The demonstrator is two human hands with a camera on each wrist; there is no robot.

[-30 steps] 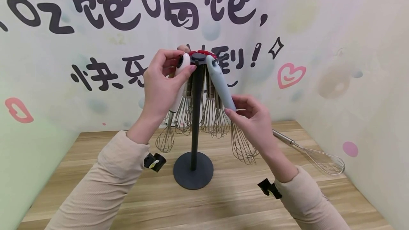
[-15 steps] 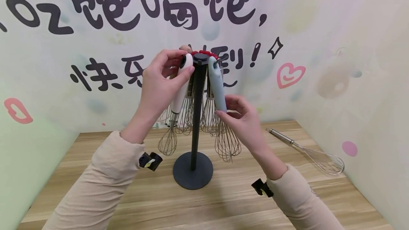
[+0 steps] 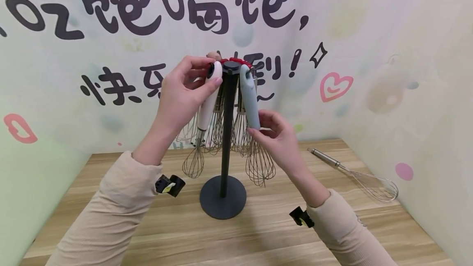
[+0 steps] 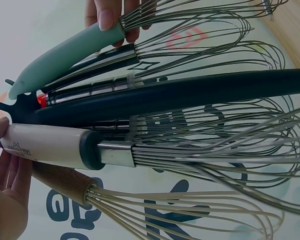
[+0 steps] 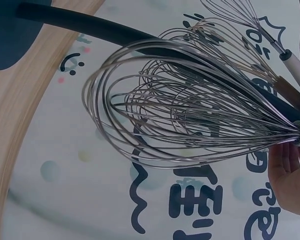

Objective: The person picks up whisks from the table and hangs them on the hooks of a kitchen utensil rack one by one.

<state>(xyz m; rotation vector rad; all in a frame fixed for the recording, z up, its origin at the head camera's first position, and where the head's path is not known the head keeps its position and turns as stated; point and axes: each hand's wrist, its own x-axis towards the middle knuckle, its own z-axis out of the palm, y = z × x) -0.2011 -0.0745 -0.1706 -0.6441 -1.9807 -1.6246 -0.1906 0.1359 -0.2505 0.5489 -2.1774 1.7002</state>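
Note:
In the head view a black stand (image 3: 226, 134) with hooks at its top bears several hanging whisks. My left hand (image 3: 181, 93) pinches the top of the white-handled whisk (image 3: 208, 112) beside the stand's left hooks; its thumb lies across the handle. The light blue whisk (image 3: 250, 97) hangs from a front right hook through the hole in its handle. At the lower end of that handle my right hand (image 3: 277, 136) holds it between thumb and fingers. The left wrist view shows a wooden-handled whisk (image 4: 65, 182) beside the white one.
A metal whisk (image 3: 351, 171) lies on the wooden table (image 3: 177, 233) at the right. The stand's round base (image 3: 223, 208) rests on the table. A printed cloth wall (image 3: 369, 44) rises close behind the stand.
The light blue whisk has swung left, from a slant to nearly upright, and my right hand has moved left with it. My left hand has shifted slightly left, still gripping the white whisk.

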